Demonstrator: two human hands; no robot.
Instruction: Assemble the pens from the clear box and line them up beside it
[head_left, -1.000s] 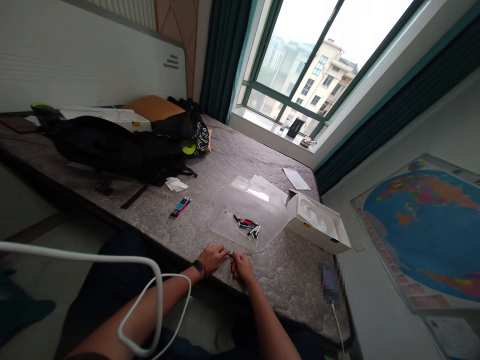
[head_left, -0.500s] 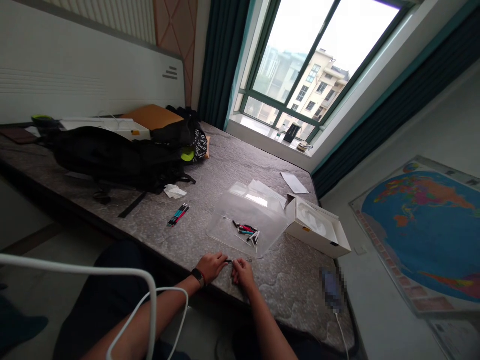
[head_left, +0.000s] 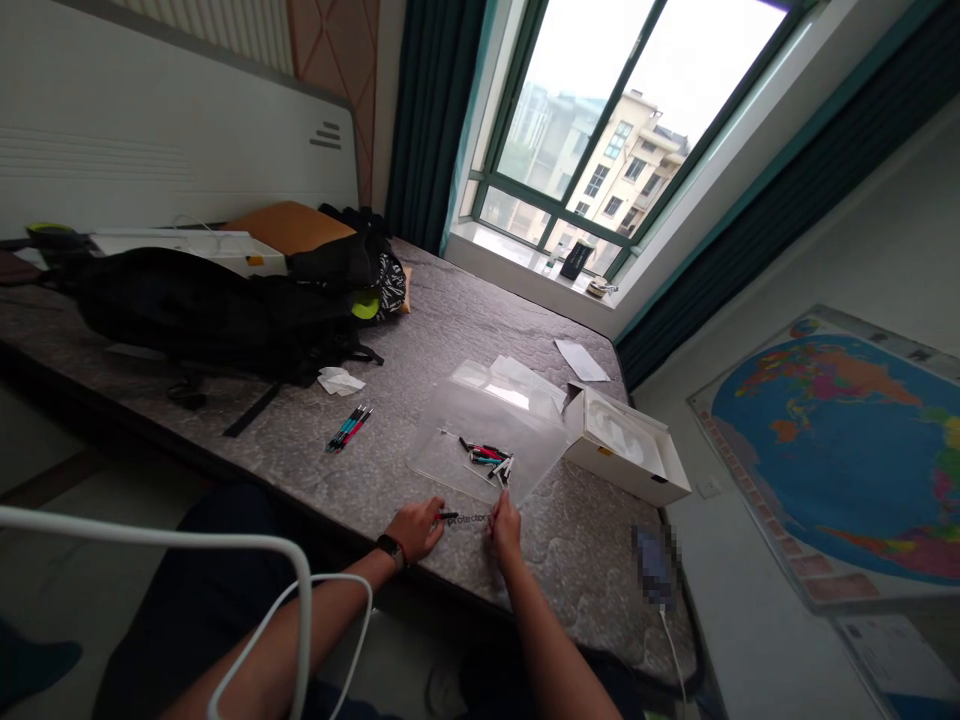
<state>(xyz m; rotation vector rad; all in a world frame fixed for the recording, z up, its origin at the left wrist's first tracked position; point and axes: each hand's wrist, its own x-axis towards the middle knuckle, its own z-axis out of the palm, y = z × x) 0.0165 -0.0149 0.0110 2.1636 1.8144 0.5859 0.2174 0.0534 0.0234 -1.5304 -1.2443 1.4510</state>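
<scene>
Okay so on my feed the left hand [head_left: 415, 528] is curled shut, pinching a small red-and-black piece [head_left: 447, 516] that pokes out of the fingertips toward the right. Just beside that piece lies a thin clear strip [head_left: 469, 519] printed with what looks like "protector". The right hand [head_left: 506, 530] is at the far end of that strip with its fingers pointing down, but I can't tell from here whether it's actually gripping anything. Both hands are right at the near edge of a bare grey mattress [head_left: 450, 330]. Just past them there's a clear plastic sheet [head_left: 480, 410] with a jumble of small pen-like parts [head_left: 487, 455] lying on it. Left of the sheet is a little bundle of teal and red pens [head_left: 349, 428], and to its right is an open white box [head_left: 626, 450], touching the sheet's edge. Further back, a crumpled tissue [head_left: 340, 381] sits near a big black backpack [head_left: 202, 305], and a blurred phone [head_left: 654, 566] lies by the mattress's right edge.
</scene>
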